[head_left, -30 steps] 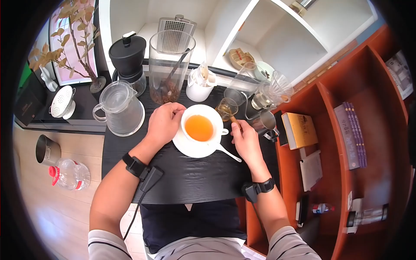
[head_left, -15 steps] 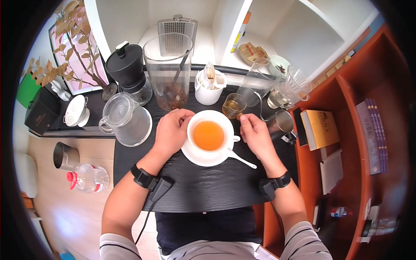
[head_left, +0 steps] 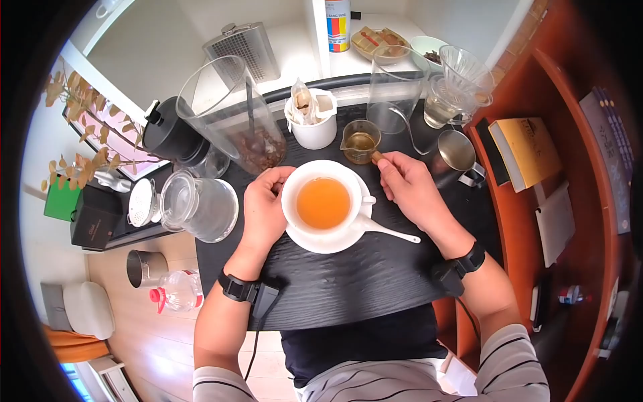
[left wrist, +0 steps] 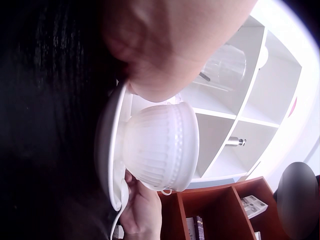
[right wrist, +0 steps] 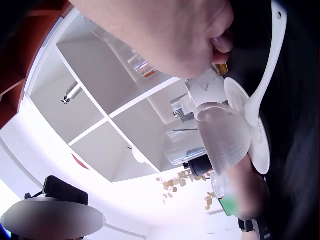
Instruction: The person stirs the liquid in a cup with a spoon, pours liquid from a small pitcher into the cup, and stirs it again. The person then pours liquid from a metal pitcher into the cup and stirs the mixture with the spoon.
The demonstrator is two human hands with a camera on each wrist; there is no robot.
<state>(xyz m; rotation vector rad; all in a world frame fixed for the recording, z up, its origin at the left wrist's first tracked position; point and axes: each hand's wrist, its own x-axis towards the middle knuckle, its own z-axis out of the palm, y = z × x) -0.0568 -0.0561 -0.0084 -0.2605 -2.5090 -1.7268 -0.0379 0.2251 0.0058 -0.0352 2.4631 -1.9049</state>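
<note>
A white cup (head_left: 323, 203) of amber liquid stands on a white saucer (head_left: 321, 245), with a white spoon (head_left: 395, 232) resting on the saucer and pointing right. At the saucer's left side, my left hand (head_left: 266, 206) grips its edge, fingertips partly hidden behind the cup. Beyond the cup stands a small glass pitcher (head_left: 360, 142) with darker liquid; its short wooden handle is pinched by my right hand (head_left: 414, 187). The left wrist view shows the ribbed side of the cup (left wrist: 160, 145) above the saucer (left wrist: 107, 145). In the right wrist view my fingers mostly cover the handle.
Left of the saucer are a lidded glass jug (head_left: 207, 204) and a tall glass cylinder (head_left: 238, 120) with brown bits. A white mug (head_left: 313, 127) stands behind the cup. Another glass cylinder (head_left: 395, 94), a metal pitcher (head_left: 455, 153) and a glass dripper (head_left: 465, 74) stand at right.
The head view has shifted and tilted, so the scene appears turned. Both hands stay beside the same things, the left at the saucer, the right at the small pitcher's handle.
</note>
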